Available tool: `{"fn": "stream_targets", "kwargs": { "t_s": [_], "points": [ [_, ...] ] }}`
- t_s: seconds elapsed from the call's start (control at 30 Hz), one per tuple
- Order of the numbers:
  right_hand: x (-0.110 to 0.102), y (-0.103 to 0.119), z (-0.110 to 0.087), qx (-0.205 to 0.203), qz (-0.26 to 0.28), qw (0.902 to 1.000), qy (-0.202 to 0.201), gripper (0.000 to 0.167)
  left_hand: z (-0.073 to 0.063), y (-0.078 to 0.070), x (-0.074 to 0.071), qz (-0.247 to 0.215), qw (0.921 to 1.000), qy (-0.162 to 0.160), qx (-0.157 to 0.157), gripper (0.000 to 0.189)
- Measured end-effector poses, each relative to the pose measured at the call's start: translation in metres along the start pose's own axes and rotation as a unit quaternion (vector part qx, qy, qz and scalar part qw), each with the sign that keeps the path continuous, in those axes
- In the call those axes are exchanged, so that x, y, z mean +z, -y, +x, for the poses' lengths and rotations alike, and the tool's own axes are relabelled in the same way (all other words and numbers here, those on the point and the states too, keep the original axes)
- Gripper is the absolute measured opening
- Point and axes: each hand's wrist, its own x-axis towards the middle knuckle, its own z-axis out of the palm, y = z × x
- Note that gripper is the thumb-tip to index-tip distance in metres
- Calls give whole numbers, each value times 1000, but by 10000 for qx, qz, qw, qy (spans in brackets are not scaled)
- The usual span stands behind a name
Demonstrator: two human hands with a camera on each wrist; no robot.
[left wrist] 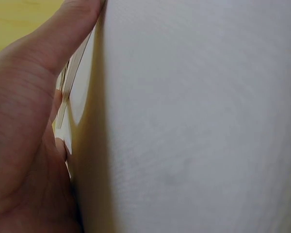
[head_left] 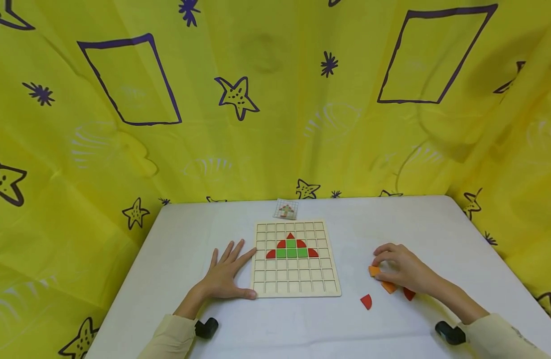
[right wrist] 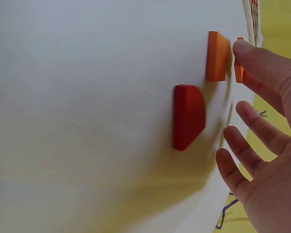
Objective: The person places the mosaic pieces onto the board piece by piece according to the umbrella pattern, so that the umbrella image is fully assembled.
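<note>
My right hand [head_left: 403, 269] pinches an orange piece [right wrist: 239, 74] between thumb and forefinger, its other fingers loosely bent. Just under that hand lie another orange piece [head_left: 389, 287] and a red curved-edge piece [right wrist: 188, 117]. A red quarter-circle piece [head_left: 366, 301] lies apart, nearer the board. My left hand [head_left: 223, 276] is spread on the table, forefinger and thumb touching the left side of the pale grid board [head_left: 298, 287]. On the board, green squares [head_left: 291, 253] form a stepped shape with red quarter circles [head_left: 313, 253] at its sides and a red triangle [head_left: 290, 236] on top.
A small pattern card [head_left: 286, 209] lies behind the board, showing a similar shape on a grid. White cloth covers the table [head_left: 204, 219]. A yellow patterned curtain [head_left: 275, 149] stands along the back and both sides.
</note>
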Motion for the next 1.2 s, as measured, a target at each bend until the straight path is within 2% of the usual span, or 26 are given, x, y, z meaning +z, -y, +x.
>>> {"fn": "stream_targets", "kwargs": {
  "t_s": [0.1, 0.17, 0.63, 0.8, 1.03, 1.2],
  "points": [
    [-4, 6, 5, 143, 133, 9997, 112, 18, 0, 1, 1, -51, 9999, -84, 41, 112],
    [-7, 11, 9, 94, 156, 9997, 137, 18, -1, 2, 3, -95, 9997, -181, 113, 112],
    [-29, 40, 46, -742, -92, 9963, -424, 26, 0, 10, 10, -232, 9984, -401, 316, 115],
    [-32, 51, 57, -742, -97, 9964, -406, 24, -1, 12, 12, -237, 9976, -508, 404, 114],
    [-28, 64, 70, -601, 59, 9981, -133, 20, -2, 4, 3, -160, 9995, -213, 174, 113],
    [-18, 74, 79, -597, 119, 9981, -54, 18, -3, 7, 7, -196, 9982, -441, 343, 114]
  ]
}}
